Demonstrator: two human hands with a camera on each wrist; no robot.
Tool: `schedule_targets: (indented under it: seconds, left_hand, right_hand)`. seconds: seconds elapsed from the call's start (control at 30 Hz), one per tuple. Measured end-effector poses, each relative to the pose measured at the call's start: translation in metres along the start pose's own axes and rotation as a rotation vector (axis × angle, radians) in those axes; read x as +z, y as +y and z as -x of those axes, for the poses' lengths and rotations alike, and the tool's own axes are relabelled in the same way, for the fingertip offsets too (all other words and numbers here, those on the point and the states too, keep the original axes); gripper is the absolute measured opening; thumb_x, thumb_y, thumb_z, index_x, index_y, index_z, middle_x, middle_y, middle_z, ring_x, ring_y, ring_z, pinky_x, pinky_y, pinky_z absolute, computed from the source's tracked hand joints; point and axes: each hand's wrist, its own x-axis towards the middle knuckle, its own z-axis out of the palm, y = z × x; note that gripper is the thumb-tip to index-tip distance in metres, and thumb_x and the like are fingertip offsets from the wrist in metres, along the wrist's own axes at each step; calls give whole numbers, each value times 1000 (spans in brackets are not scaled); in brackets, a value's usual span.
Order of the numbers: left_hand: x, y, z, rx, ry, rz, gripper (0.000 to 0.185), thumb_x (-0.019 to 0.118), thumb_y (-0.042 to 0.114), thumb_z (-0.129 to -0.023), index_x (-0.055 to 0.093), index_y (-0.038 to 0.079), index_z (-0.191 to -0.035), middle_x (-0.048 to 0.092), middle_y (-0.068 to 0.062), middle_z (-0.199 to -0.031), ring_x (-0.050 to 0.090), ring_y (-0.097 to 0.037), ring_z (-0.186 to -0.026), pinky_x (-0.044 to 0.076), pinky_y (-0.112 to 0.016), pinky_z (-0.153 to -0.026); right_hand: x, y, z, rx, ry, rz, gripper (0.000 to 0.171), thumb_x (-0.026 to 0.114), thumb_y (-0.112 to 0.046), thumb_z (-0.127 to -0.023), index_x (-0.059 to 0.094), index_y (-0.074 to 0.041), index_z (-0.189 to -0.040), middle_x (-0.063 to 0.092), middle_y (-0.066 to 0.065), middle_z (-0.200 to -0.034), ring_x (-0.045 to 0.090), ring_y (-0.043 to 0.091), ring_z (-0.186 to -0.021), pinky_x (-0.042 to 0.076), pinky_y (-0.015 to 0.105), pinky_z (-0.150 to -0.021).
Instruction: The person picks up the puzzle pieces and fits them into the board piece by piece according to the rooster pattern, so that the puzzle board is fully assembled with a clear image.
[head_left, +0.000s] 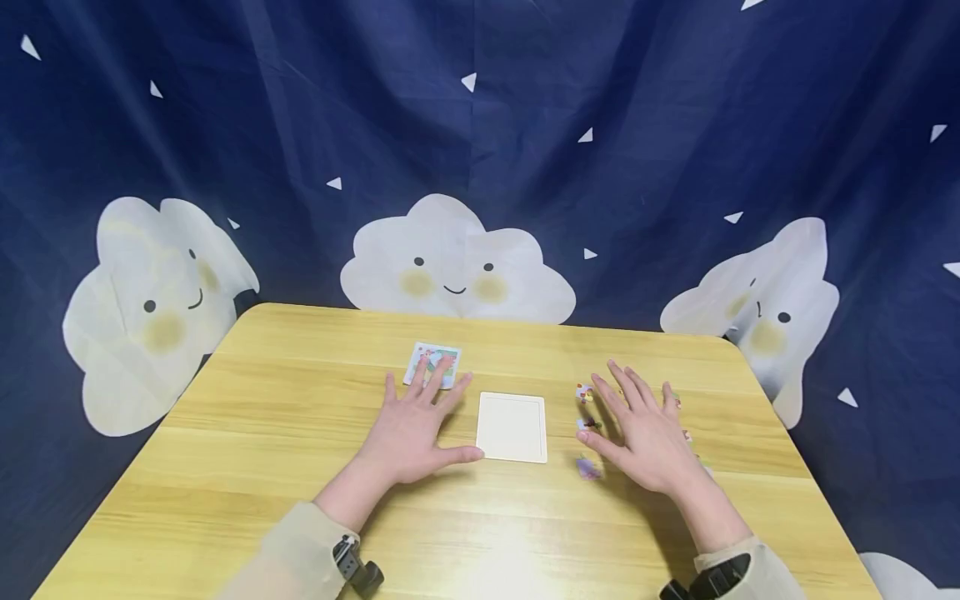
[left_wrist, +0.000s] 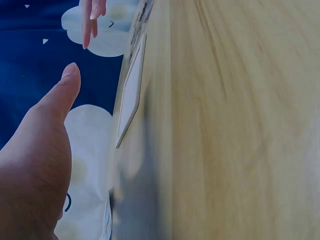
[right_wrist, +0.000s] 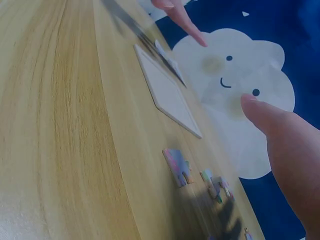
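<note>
My left hand [head_left: 408,433] hovers over the table with its fingers spread, holding nothing. Its fingertips overlap a small colourful picture card [head_left: 420,367] in the head view, and its thumb tip appears beside a square white tray [head_left: 512,427] with a raised rim. On the other side, my right hand [head_left: 648,437] is also spread above the table, nothing in it. Around and partly beneath it lie several jigsaw puzzle pieces, among them a purple piece [head_left: 588,467] near the thumb. The right wrist view shows that purple piece [right_wrist: 176,165] flat on the wood, beside the tray [right_wrist: 167,92].
The light wooden table [head_left: 247,433] has rounded far corners. Behind it hangs a dark blue curtain [head_left: 480,150] printed with white clouds and triangles. Both sleeves end in dark wrist devices; the left one [head_left: 356,567] sits just above the table's near part.
</note>
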Motion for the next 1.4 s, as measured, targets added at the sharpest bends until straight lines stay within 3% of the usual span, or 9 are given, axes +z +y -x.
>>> schedule_targets:
  seconds: [0.2,0.43,0.63,0.9,1.4]
  left_hand:
    - [4,5,-2,6,-40,-7,114,32,100,-81,16,33,-172,-3,-8,-176,1,-38,-159,16,-81,-114]
    - [11,10,-5,23,-38,23,113,37,98,-83,25,27,-171,4,-8,-176,-4,-29,-162,16,-80,-116]
    - [15,16,-9,25,-74,13,112,38,96,-85,22,26,-171,4,-7,-176,-9,-31,-160,16,-78,-117]
    - [19,21,-11,47,-76,61,107,45,90,-90,24,23,-171,16,-7,-176,17,-37,-160,18,-80,-115]
    - [24,27,-15,46,-140,120,104,46,84,-95,25,15,-170,19,-6,-175,22,-36,-158,17,-75,-119]
  right_hand:
    - [3,3,-1,-5,2,-10,83,66,-62,-97,46,-13,-161,29,13,-172,32,44,-152,18,85,-108]
    - [6,6,-5,-11,-3,-42,74,66,-58,-99,54,-11,-155,37,14,-167,38,42,-148,22,81,-109]
    - [9,8,-7,-3,-10,-72,70,66,-57,-100,58,-10,-152,42,13,-164,42,41,-146,23,77,-112]
    - [13,11,-9,-1,-16,-92,68,66,-53,-102,57,-9,-153,45,13,-162,44,41,-144,23,76,-112]
    - [17,14,-14,6,-22,-161,68,68,-47,-102,53,-7,-155,52,12,-157,47,37,-144,29,70,-109]
